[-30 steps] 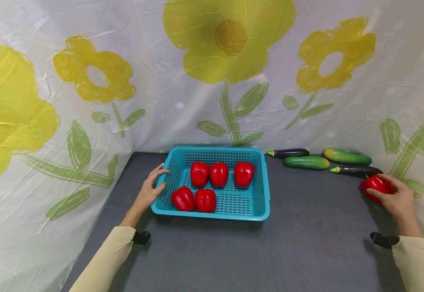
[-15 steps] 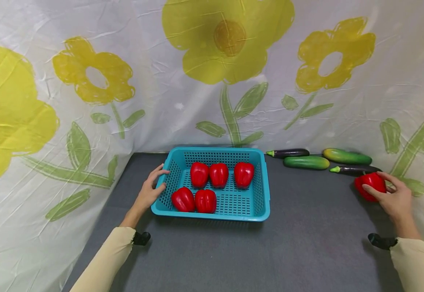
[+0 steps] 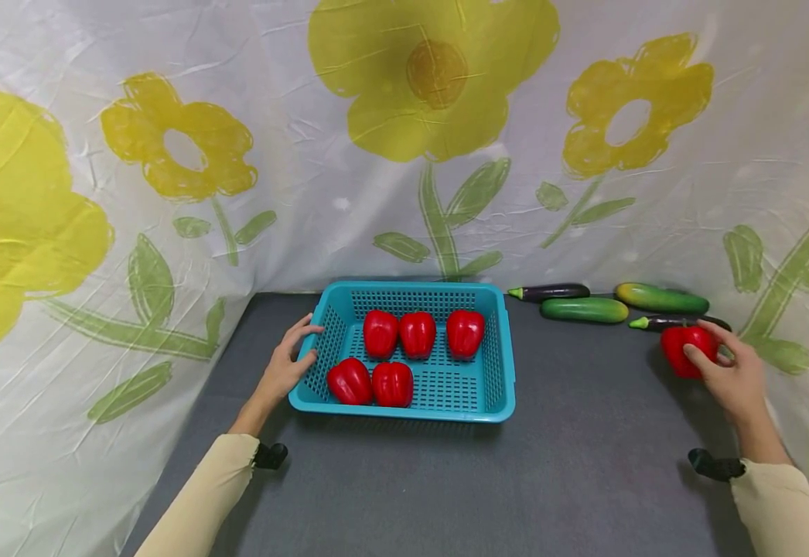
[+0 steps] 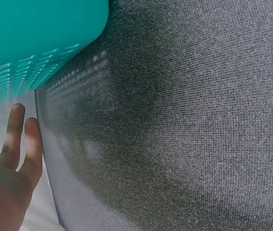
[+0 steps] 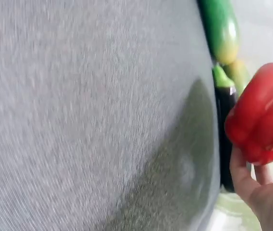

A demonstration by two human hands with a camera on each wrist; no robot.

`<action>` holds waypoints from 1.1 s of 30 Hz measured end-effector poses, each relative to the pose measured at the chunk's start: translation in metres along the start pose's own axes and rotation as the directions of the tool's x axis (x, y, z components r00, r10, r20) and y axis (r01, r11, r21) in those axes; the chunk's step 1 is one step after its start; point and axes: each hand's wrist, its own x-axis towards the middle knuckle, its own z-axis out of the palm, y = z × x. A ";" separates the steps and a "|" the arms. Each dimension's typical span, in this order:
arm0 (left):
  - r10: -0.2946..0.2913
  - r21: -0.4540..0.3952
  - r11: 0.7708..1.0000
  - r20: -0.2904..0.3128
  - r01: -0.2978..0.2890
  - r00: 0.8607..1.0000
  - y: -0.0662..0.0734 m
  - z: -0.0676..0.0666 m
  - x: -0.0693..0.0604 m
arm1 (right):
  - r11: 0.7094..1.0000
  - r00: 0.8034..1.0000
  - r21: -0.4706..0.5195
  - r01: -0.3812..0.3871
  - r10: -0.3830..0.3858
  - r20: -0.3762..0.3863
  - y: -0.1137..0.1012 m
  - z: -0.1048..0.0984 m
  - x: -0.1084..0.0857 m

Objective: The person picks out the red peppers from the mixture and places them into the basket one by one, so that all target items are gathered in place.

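Observation:
My right hand (image 3: 737, 381) grips a red bell pepper (image 3: 680, 352) at the right, thumb on its near side. In the right wrist view the bell pepper (image 5: 264, 115) appears raised, with a shadow on the grey cloth and a dark eggplant (image 5: 227, 139) behind it. On the left, my left hand (image 3: 285, 363) rests at the left rim of a blue plastic basket (image 3: 404, 412), fingertips touching it. Two loosely straight fingers (image 4: 14, 130) show outside the basket wall in the left wrist view. Several red bell peppers (image 3: 380, 334) lie inside the basket.
Right of the basket, along the cloth's back edge, lie a green cucumber (image 3: 583, 310), a yellow-green cucumber (image 3: 663, 299) and two eggplants (image 3: 554, 292). A white flowered sheet (image 3: 293, 193) hangs behind and at the sides of the dark grey tabletop (image 3: 404, 495).
My right hand has moved left and slightly up in the head view, carrying the bell pepper off its spot near the right edge. The left hand and basket stay put.

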 end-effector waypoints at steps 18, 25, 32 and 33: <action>0.054 0.054 0.997 -0.035 -0.052 0.998 -0.038 0.003 0.005 | 0.985 0.986 0.135 -0.108 0.089 0.142 -0.039 0.022 -0.014; 0.096 0.059 0.994 0.017 -0.097 0.995 -0.043 -0.001 0.009 | 0.985 0.973 0.127 -0.117 0.087 0.215 -0.056 0.037 -0.015; 0.079 0.060 0.995 0.035 -0.081 0.996 -0.021 0.000 0.006 | 0.980 0.945 0.172 -0.098 0.038 0.326 -0.067 0.054 -0.017; 0.077 0.058 0.995 0.030 -0.078 0.997 -0.015 0.000 0.005 | 0.976 0.939 0.196 -0.099 0.026 0.342 -0.069 0.056 -0.017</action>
